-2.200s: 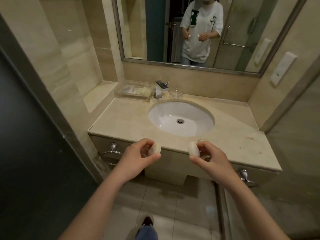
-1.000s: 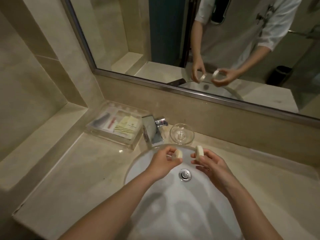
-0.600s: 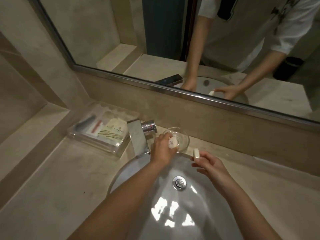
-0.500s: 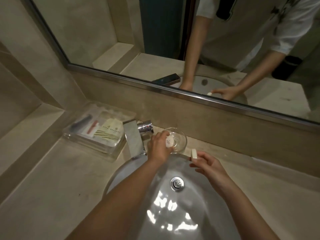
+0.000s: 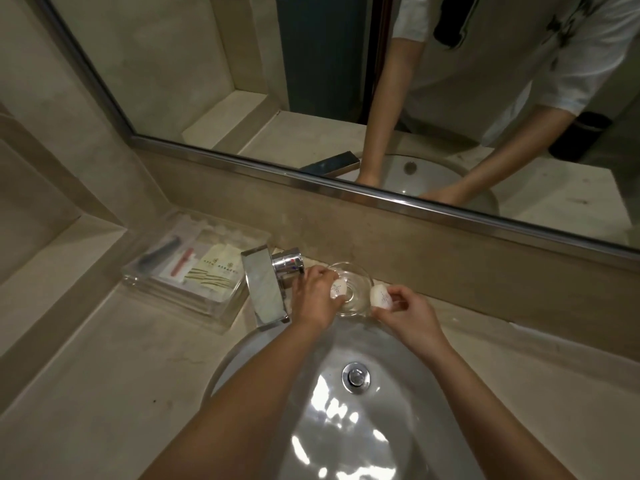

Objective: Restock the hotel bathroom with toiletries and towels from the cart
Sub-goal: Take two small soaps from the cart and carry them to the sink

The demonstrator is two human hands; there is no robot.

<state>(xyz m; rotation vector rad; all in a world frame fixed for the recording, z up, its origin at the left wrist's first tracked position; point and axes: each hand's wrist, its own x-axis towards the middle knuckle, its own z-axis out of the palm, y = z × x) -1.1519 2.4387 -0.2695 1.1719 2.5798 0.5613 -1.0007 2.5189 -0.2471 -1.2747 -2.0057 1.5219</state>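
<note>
Two soaps [image 5: 338, 288] [image 5: 380, 296], one glass dish [image 5: 358, 289]: left hand [image 5: 311, 296] fingers pinch one, seemingly inside it; right hand [image 5: 408, 313] pinches the other.

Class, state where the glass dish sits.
Head view: the glass dish sits on the counter behind the sink, just right of the faucet.

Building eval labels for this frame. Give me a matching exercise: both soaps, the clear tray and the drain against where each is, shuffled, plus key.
Things
1. left soap, held by left hand
2. right soap, held by right hand
3. clear tray
4. drain

Places
A. on the counter, left of the faucet
B. bottom of the sink
C. over the glass dish, inside its rim
D. at the dish's right edge

Pairs: 1-C, 2-D, 3-A, 4-B.
</note>
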